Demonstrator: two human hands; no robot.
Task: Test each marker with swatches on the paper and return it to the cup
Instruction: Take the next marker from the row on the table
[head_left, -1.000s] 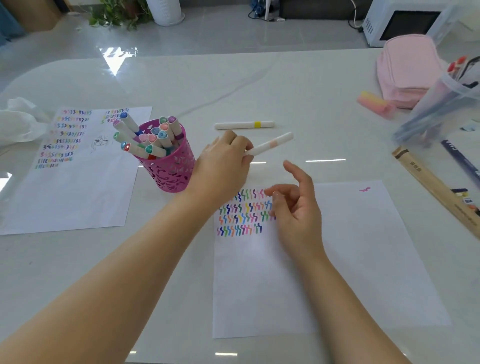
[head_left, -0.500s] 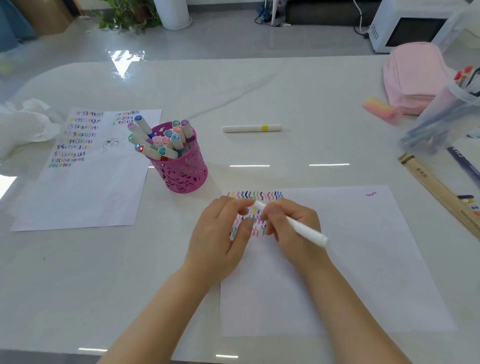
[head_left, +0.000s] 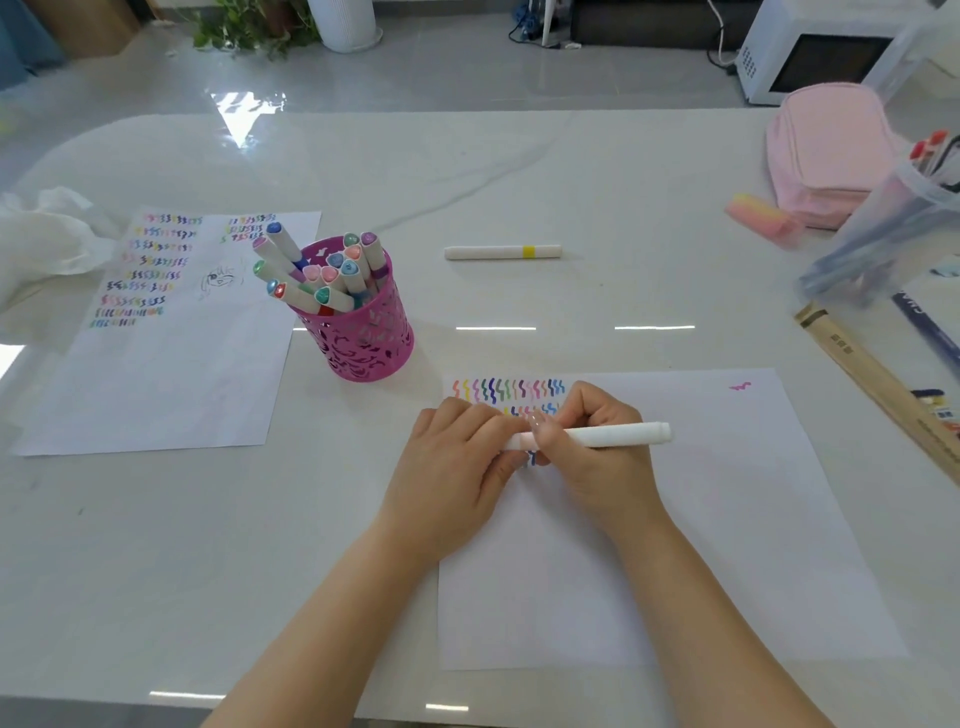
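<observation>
A white marker (head_left: 618, 434) lies level across both hands over the near paper (head_left: 701, 545). My right hand (head_left: 602, 452) grips its barrel. My left hand (head_left: 457, 462) pinches its pale pink left end; I cannot tell whether the cap is on. Rows of coloured wavy swatches (head_left: 509, 389) run along the paper's top left, partly hidden by my fingers. A magenta perforated cup (head_left: 363, 332) holding several markers stands to the upper left of my hands. A second white marker with a yellow band (head_left: 503, 252) lies on the table beyond.
Another swatched sheet (head_left: 171, 338) lies to the left, with crumpled white tissue (head_left: 36, 239) beside it. At the right are a pink pouch (head_left: 826, 150), a pink eraser (head_left: 761, 221), a clear pen container (head_left: 883, 234) and a wooden ruler (head_left: 872, 384).
My left hand brought the marker from beside the cup down over the paper. My right hand took its barrel, and the marker has turned from slanted to level between both hands.
</observation>
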